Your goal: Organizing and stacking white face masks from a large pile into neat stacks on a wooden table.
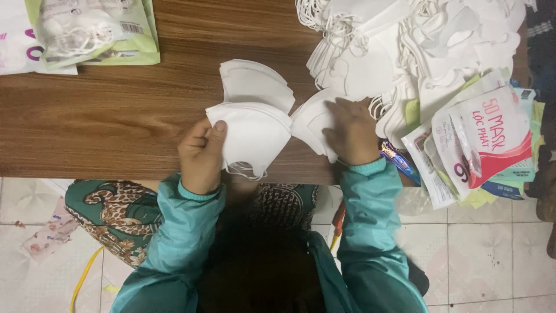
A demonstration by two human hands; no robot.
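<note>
Head view, left hand gripping white masks, right hand on mask pile

Bare desk lies open leftward; the mask heap and packet stack crowd the right side.

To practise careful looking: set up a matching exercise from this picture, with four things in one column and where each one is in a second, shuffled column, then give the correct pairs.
Things
1. left hand
2. right hand
3. loose mask heap
4. printed bags

Places
A. stacked at the table's right edge
B. spread over the table's far right corner
C. gripping a stack of folded white masks
D. pressed flat on white masks lying on the wooden table

Pairs: 1-C, 2-D, 3-B, 4-A
</note>
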